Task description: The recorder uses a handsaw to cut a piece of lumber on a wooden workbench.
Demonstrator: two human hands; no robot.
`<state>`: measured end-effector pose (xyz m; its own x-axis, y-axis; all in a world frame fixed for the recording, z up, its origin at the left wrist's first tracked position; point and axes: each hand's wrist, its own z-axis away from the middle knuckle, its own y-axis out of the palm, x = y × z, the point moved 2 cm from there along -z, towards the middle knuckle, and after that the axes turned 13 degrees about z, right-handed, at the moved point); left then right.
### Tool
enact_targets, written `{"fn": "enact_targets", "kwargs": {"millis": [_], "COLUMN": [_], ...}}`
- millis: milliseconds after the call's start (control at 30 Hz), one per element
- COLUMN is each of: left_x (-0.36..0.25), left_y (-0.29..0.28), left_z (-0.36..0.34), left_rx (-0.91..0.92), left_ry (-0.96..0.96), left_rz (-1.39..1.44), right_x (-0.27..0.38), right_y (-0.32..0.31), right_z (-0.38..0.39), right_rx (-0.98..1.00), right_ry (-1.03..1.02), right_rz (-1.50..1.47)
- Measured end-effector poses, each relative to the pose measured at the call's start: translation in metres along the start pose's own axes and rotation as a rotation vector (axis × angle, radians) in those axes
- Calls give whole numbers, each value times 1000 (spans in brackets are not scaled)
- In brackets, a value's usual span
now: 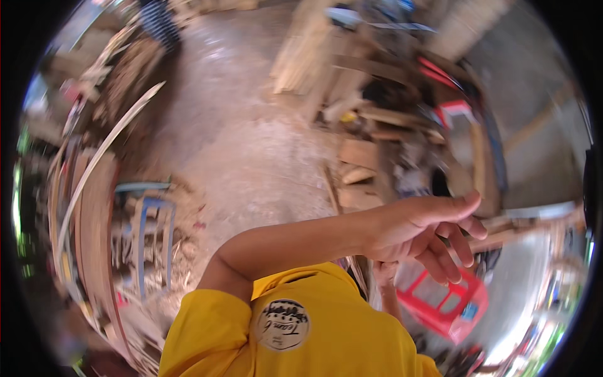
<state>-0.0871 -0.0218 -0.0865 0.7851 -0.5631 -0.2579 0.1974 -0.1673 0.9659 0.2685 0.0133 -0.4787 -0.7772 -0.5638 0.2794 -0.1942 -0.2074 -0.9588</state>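
Observation:
My left hand [433,232] reaches across my chest to the right, its fingers apart and loosely bent, with nothing in it. Behind its wrist, my right hand [384,271] shows only in part. The right forearm rises from below, and the fingers of that hand are hidden. Beyond and below the left fingertips is a red plastic stool [474,308] with an open-framed side, apart from the hand as far as I can tell. A small blue item [469,311] shows at the stool.
Wooden boards [301,56] and offcuts [359,154] are heaped ahead and right. A blue-grey frame [143,251] stands among wood scraps at the left, beside long planks [94,220] and a curved pale strip [103,147]. Concrete floor [245,138] runs between. A person's striped clothing [158,24] shows far left.

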Motion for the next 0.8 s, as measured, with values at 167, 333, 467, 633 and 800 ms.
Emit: {"fn": "enact_targets", "kwargs": {"millis": [167, 333, 467, 633, 800], "left_x": [-51, -94, -120, -160, -137], "left_y": [-34, -69, -89, -62, -51], "left_z": [95, 199, 264, 369, 432], "left_rx": [-137, -350, -381, 112, 70], "left_ry": [334, 739, 988, 1445, 1731], "left_rz": [-21, 99, 115, 62, -57], "right_x": [83, 137, 185, 343, 587], "right_y": [-60, -129, -189, -194, -129], "right_z": [-54, -145, -266, -456, -575], "right_rx": [78, 183, 379, 618, 761], "right_ry": [-199, -392, -605, -936, -1271], "right_rz": [-37, -23, 53, 144, 159]}}
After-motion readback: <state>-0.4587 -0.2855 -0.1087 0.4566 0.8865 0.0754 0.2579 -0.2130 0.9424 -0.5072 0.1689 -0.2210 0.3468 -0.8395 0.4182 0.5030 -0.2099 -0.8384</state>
